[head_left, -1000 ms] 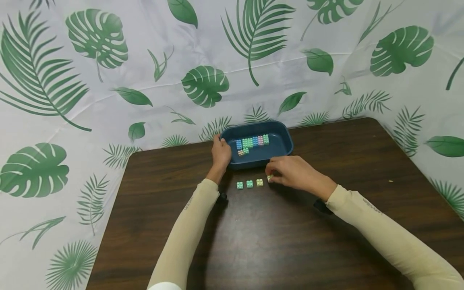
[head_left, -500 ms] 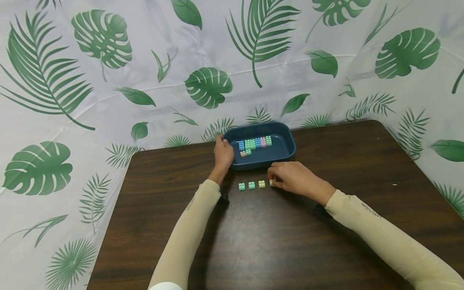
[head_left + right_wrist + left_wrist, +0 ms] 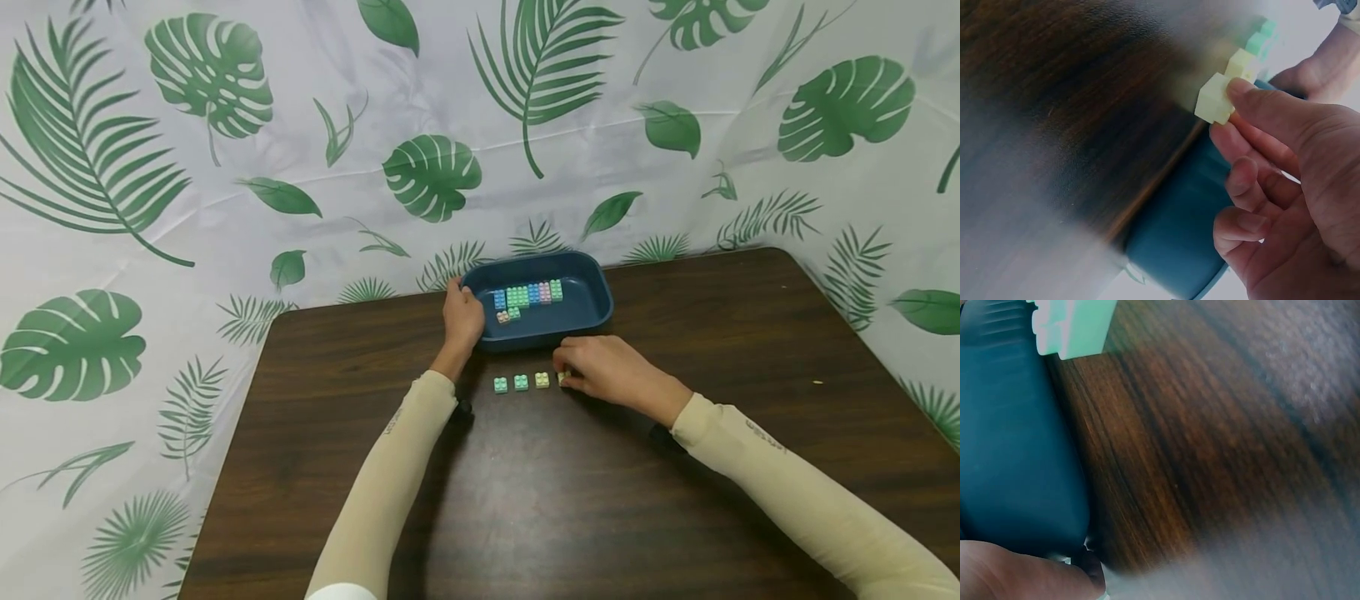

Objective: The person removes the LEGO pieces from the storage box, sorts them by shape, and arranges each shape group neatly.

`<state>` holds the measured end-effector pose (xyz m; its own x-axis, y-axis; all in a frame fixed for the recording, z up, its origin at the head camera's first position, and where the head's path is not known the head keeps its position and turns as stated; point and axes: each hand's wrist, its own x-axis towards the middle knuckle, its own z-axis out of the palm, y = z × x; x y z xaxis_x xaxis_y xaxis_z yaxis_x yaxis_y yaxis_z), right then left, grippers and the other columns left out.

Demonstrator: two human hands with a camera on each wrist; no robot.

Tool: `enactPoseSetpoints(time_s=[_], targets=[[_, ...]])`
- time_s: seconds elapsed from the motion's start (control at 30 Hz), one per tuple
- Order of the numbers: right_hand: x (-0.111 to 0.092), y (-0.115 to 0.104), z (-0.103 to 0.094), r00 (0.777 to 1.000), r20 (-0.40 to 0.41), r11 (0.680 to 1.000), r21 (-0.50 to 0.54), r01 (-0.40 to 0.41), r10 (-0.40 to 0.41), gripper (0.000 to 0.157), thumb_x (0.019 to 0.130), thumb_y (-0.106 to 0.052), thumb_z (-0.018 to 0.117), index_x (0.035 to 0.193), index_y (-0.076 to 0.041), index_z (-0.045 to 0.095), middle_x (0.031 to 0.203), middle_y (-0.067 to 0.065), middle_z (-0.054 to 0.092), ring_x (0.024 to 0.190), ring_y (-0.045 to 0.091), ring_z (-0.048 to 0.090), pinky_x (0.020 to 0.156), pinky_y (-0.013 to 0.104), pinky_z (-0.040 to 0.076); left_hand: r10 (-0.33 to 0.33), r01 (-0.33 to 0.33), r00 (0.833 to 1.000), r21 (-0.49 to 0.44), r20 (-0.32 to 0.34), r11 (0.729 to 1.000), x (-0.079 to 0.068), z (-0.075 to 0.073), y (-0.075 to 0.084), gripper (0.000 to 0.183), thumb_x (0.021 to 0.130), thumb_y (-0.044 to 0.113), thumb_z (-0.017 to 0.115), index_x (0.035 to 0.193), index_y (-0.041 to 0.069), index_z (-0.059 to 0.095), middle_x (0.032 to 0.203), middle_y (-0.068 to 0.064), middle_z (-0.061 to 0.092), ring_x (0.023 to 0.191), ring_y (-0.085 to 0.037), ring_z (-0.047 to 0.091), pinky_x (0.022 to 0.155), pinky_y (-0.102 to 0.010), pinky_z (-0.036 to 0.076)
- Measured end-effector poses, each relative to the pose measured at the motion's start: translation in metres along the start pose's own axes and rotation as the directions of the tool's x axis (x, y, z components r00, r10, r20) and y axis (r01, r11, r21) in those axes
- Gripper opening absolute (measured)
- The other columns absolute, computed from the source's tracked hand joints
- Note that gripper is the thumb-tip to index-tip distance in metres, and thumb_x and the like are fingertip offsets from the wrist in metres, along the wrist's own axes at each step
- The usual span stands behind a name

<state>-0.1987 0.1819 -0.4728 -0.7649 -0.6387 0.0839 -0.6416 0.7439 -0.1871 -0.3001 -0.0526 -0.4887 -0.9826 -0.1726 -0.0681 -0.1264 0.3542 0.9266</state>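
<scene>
Green-leaf-printed white backdrop, apparently cloth, behind a dark, faintly shiny wood-grain table

An indoor tabletop setting is shown; whether it belongs to a home, an office or a studio cannot be told. The background is filled by a white cloth, visibly creased and printed with large green tropical leaves. Close against it is set a dark wood-grain table with rounded far corners, on whose glossy top a soft patch of light is reflected.
</scene>
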Motion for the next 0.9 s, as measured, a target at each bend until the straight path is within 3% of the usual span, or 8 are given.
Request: enactPoseSetpoints(time_s=[0.33,0.6,0.9], targets=[[0.000,-0.001,0.001,1.000,0.008,1.000,-0.023,-0.021,0.021,0.017,0.089,-0.027,0.087,0.102,-0.019,0.079,0.099,-0.003,0.072,0.086,0.012,0.071,0.073,0.038,0.061,0.002,-0.002,1.000,0.008,0.003,1.000,0.002,0.000,-0.001,0.045,0.118,0.025,0.027,0.159,0.009,0.037,0.166,-0.017,0.044,0.155,-0.032,0.041,0.126,-0.049,0.037],[0.002,-0.007,-0.022,0.999,-0.028,0.997,-0.064,-0.032,0.031,0.021,0.089,-0.035,0.088,0.100,-0.019,0.078,0.093,-0.003,0.072,0.078,0.011,0.067,0.063,0.032,0.057,0.003,-0.003,1.000,0.004,-0.001,1.000,0.002,-0.001,0.000,0.046,0.118,0.024,0.027,0.160,0.008,0.036,0.166,-0.017,0.043,0.155,-0.032,0.041,0.125,-0.049,0.038],[0.023,-0.014,-0.046,0.983,-0.184,0.999,-0.051,0.005,-0.015,0.013,0.096,-0.032,0.081,0.099,-0.021,0.075,0.094,-0.004,0.072,0.074,0.011,0.066,0.063,0.030,0.054,-0.002,0.003,1.000,0.008,-0.016,1.000,0.000,-0.001,0.001,0.046,0.118,0.024,0.028,0.160,0.008,0.037,0.165,-0.017,0.044,0.154,-0.032,0.043,0.125,-0.049,0.038]])
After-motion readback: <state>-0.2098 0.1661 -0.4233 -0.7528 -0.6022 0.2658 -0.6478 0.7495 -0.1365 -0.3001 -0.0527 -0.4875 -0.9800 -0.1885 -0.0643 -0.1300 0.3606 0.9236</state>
